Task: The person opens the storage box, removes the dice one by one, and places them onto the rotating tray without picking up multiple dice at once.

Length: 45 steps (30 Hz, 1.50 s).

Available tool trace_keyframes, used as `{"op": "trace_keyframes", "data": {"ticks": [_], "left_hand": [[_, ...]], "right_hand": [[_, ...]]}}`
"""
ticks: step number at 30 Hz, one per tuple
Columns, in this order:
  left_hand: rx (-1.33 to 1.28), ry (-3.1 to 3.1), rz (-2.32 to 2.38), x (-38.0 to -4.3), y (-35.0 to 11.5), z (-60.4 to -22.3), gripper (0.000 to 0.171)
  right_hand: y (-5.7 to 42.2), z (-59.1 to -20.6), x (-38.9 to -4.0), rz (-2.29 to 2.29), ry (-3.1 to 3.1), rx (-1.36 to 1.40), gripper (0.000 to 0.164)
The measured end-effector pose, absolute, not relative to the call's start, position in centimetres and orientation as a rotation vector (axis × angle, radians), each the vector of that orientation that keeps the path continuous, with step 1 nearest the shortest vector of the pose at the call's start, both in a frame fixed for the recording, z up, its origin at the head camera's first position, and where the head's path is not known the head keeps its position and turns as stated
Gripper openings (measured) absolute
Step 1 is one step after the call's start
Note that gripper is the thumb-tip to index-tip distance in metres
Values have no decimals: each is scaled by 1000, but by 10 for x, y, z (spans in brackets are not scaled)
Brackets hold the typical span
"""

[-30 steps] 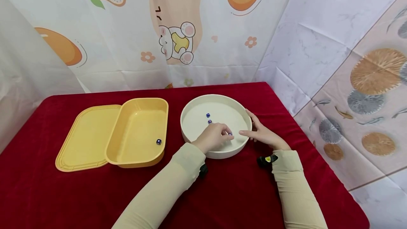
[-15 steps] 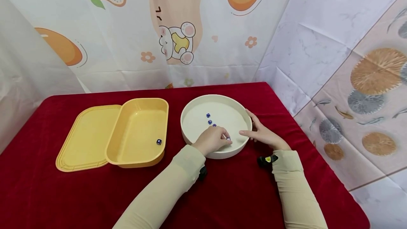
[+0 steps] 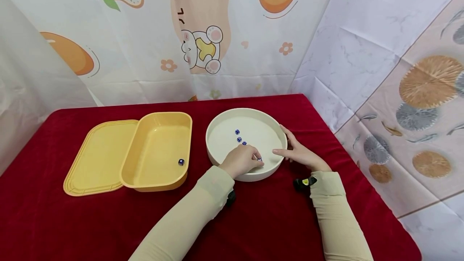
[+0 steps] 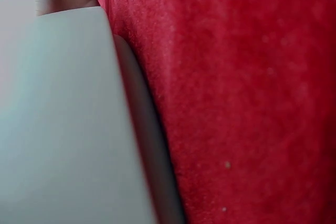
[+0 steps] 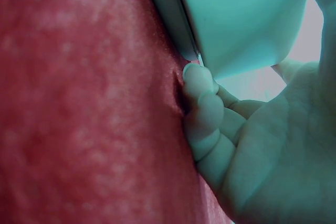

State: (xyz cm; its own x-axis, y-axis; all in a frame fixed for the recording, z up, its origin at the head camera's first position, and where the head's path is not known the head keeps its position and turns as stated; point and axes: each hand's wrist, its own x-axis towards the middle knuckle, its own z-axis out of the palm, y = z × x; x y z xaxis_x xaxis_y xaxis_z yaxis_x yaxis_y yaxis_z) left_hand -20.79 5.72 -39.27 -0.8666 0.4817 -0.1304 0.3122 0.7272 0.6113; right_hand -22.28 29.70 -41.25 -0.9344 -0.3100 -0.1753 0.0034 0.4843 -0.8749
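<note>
A round white tray (image 3: pixel 250 127) with a low wall stands on the table. Inside it, my left hand (image 3: pixel 242 159) pinches a blue die (image 3: pixel 259 159) between thumb and fingers, low over the floor near the front wall. Three more blue dice lie in a slanting row beyond that hand: a far die (image 3: pixel 237 131), a middle die (image 3: pixel 239 139) and a near die (image 3: pixel 244 143). My right hand (image 3: pixel 299 151) grips the tray's right side, thumb over the rim and fingers along the outside. In the right wrist view, curled fingers (image 5: pixel 207 114) show beside the tray's wall.
Left of the tray is a yellow rectangular container (image 3: pixel 156 148) with one dark blue die (image 3: pixel 181 162) in it. Its left side overlaps a flat yellow lid (image 3: pixel 98 156). A red cloth (image 3: pixel 261 220) covers the table; patterned curtains (image 3: pixel 137 51) hang behind.
My left hand has drawn its die slightly toward the tray's front wall. The near die of the row has come into view beyond the hand. My right hand has kept its place.
</note>
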Motion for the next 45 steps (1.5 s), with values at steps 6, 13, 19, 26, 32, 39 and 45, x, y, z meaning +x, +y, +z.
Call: {"op": "trace_keyframes", "data": {"ticks": [6, 13, 19, 26, 32, 39, 45], "left_hand": [[607, 2655, 874, -207, 57, -392, 24], [583, 2664, 909, -206, 57, -392, 27], [570, 2652, 997, -202, 54, -386, 27], [633, 2623, 1122, -196, 46, -373, 27], [698, 2645, 1200, -191, 37, -359, 25], [734, 2695, 1246, -183, 22, -344, 23], [642, 2713, 1319, -176, -5, -343, 19]], "right_hand": [[297, -412, -222, -1423, 2426, -252, 95], [296, -410, -221, -1419, 2424, -235, 96], [295, -411, -221, -1420, 2421, -238, 96], [297, -412, -223, -1418, 2427, -241, 96], [298, -412, -223, -1420, 2424, -226, 97], [297, -411, -222, -1416, 2436, -218, 97], [295, -409, -221, -1413, 2439, -213, 97]]}}
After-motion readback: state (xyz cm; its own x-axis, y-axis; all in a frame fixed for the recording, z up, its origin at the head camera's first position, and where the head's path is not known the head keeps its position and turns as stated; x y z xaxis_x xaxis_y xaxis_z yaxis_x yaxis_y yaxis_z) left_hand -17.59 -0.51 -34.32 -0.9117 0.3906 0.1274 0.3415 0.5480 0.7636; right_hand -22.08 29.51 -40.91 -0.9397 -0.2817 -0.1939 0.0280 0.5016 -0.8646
